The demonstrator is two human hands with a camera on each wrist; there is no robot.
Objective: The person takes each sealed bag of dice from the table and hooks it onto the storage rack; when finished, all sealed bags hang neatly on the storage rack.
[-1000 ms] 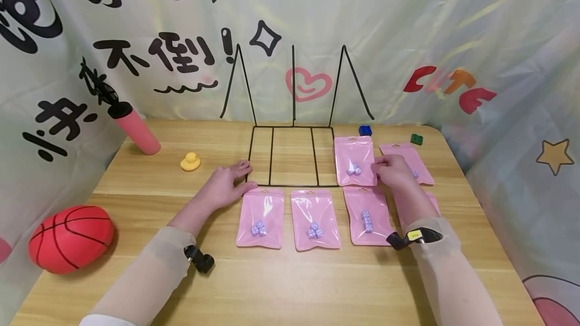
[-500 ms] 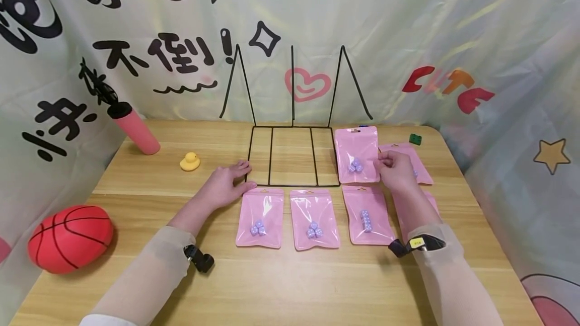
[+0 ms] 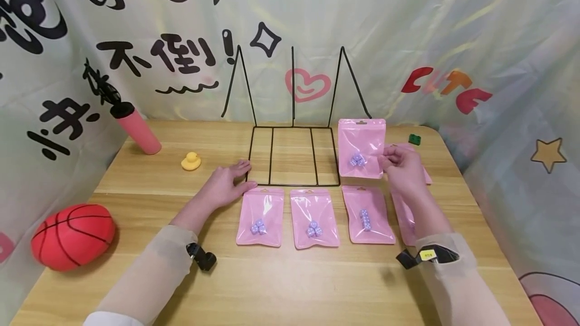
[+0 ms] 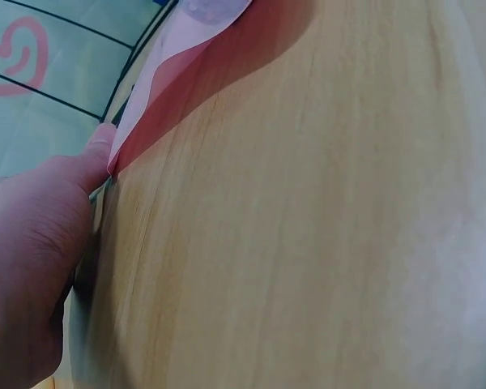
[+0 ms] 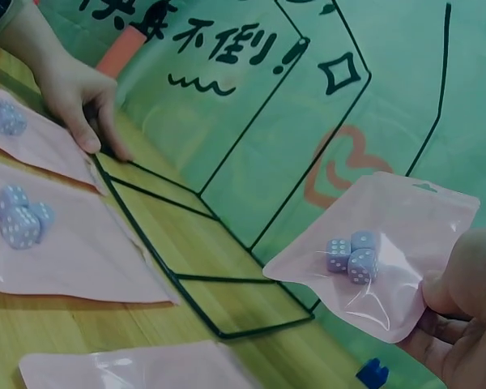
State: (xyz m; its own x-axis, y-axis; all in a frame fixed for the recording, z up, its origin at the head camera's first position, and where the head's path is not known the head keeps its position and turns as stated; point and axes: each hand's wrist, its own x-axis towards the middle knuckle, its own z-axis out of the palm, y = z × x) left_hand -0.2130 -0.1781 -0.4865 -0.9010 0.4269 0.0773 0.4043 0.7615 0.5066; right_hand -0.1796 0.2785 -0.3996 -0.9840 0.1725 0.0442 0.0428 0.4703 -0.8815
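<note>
Pink bag [image 3: 362,140] of dice [image 3: 357,160], pinched by the right hand [image 3: 405,170] near the rear edge of the table [image 3: 290,286]; left hand [image 3: 221,185], loosely spread, touches the wire rack [image 3: 293,127] at its front-left corner.

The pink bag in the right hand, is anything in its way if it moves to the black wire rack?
Nothing visible: the right hand pinches the pink bag just beside the wire rack's right side, and the left hand touches the opposite side, out of the way.

glossy pink bag [image 3: 361,145], purple dice [image 3: 357,160] showing through, held up near black wire rack [image 3: 293,126], gridded base [image 3: 293,185] lying flat
</note>
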